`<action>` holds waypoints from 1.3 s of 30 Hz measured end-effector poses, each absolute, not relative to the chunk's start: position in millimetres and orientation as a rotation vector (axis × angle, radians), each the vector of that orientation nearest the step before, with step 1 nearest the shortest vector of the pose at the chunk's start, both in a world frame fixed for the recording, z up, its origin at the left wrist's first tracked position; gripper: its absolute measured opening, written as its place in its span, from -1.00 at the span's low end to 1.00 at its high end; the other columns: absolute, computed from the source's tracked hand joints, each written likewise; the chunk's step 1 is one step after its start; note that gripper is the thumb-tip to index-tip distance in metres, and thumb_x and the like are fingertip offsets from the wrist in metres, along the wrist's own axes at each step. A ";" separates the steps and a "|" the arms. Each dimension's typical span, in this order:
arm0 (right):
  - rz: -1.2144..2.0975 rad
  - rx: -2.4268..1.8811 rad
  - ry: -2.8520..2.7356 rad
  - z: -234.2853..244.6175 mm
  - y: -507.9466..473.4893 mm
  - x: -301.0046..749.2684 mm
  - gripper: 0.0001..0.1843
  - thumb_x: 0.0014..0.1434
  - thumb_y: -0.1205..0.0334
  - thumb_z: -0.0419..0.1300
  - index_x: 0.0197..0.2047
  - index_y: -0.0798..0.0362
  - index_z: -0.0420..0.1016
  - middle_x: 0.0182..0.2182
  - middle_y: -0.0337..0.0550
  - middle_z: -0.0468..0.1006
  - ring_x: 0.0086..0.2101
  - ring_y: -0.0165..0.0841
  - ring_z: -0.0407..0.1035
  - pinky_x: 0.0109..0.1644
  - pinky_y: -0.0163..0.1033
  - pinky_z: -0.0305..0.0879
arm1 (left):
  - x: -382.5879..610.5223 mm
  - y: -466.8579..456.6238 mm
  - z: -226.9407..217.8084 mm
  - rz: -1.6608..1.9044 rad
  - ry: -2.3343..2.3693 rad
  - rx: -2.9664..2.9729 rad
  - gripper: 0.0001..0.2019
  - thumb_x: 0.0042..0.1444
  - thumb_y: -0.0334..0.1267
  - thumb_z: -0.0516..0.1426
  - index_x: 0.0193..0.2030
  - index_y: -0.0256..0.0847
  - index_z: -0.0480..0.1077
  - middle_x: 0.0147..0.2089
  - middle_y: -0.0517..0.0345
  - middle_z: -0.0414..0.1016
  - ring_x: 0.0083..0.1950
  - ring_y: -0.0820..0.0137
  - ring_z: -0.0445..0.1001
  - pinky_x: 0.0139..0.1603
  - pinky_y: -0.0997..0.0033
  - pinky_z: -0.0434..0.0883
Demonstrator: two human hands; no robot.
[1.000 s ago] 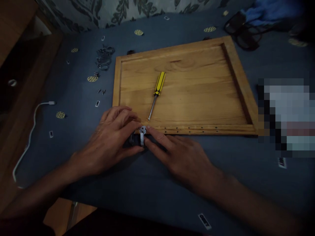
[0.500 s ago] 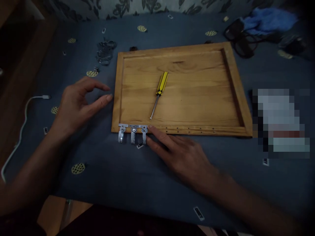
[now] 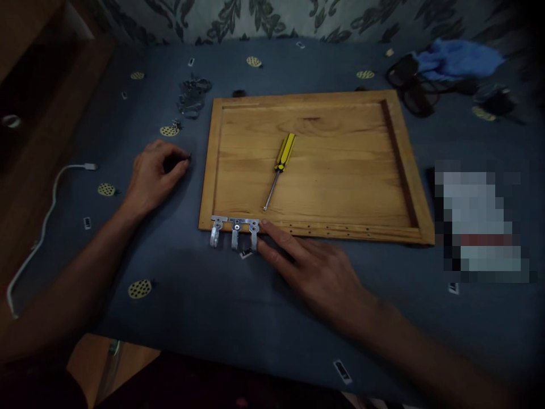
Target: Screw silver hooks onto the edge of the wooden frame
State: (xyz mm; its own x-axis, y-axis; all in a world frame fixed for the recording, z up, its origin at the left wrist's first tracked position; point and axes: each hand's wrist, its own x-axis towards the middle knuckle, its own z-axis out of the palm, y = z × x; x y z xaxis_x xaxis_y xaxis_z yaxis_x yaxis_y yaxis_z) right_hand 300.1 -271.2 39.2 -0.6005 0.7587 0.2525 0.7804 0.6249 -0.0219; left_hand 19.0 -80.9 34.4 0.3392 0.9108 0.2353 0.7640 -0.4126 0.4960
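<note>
My left hand [image 3: 155, 173] is raised just left of the wooden framed panel [image 3: 323, 182], thumb and forefinger closed on a tiny dark screw [image 3: 189, 155]. Along the panel's front edge sit three silvery metal hooks [image 3: 235, 233]. The middle one has a bright screw head in it; the rightmost shows open holes. My right hand [image 3: 313, 261] pinches that rightmost hook [image 3: 254, 234] against the edge, forefinger on top and another finger below. A yellow and black screwdriver [image 3: 281, 167] lies on the panel, its tip toward the hooks.
Behind my left hand lies a heap of metal hooks [image 3: 193, 96], with small screws [image 3: 176, 123] nearby. Sunglasses [image 3: 415, 88] and a blue cloth [image 3: 457, 59] lie at the back right. A white cable [image 3: 55, 193] runs along the left. A blurred-out object [image 3: 481, 221] is right of the panel.
My left thumb and forefinger have come together on the small screw. My right hand keeps its place at the rightmost hook. The whole view has shifted slightly.
</note>
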 end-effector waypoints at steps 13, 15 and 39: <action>-0.172 -1.290 -2.620 39.8 -271.6 296.9 -0.45 0.23 0.66 0.00 0.17 0.12 0.54 0.24 0.10 0.54 -0.23 -0.30 0.61 -0.22 -0.22 0.58 | 16.0 -75.9 24.1 0.741 1.449 2.359 -0.82 0.18 -0.14 0.14 -0.16 -0.10 0.51 -0.15 0.07 0.50 -0.02 0.17 0.47 0.15 0.09 0.41; -0.170 -1.293 -2.618 41.0 -271.5 296.8 -0.46 0.24 0.66 0.01 0.16 0.12 0.54 0.24 0.11 0.54 -0.25 -0.30 0.61 -0.25 -0.22 0.58 | 15.9 -75.4 23.2 0.739 1.474 2.382 -0.81 0.18 -0.13 0.14 -0.15 -0.09 0.52 -0.15 0.07 0.51 -0.02 0.17 0.47 0.13 0.12 0.41; -0.268 -1.245 -2.532 21.4 -269.7 297.0 -0.32 0.04 0.75 -0.04 0.11 0.08 0.52 0.21 0.06 0.57 -0.31 -0.33 0.62 -0.32 -0.25 0.58 | 7.8 -63.9 13.4 0.937 1.525 2.223 -0.82 0.23 -0.36 0.02 -0.14 -0.21 0.44 -0.17 0.07 0.54 -0.17 0.31 0.52 -0.11 0.34 0.45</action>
